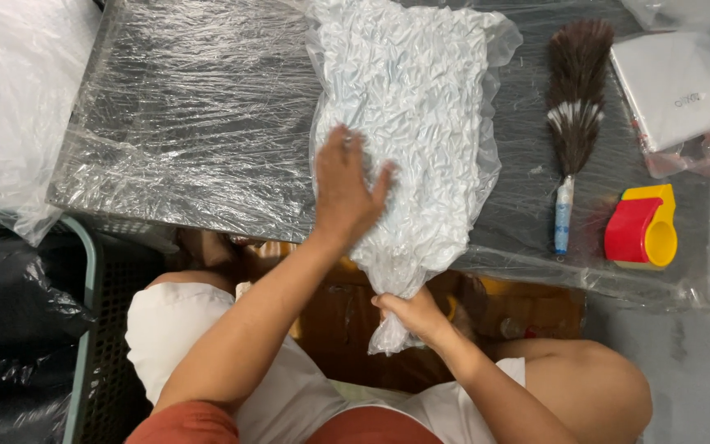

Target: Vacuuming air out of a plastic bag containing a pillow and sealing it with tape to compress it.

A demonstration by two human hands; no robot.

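A crinkled vacuum bag (408,123) lies lengthwise over the table's near edge (207,218); left hand (345,185) presses flat, open, while right hand (408,316) grips its hanging neck.

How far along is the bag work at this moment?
Done: the clear bag looks shrunk and crinkled tight around its pale contents on the film-covered table. In hand: the left hand presses flat on it while the right hand grips its bunched open end below the table edge. Left: that end shows no seal or tape.
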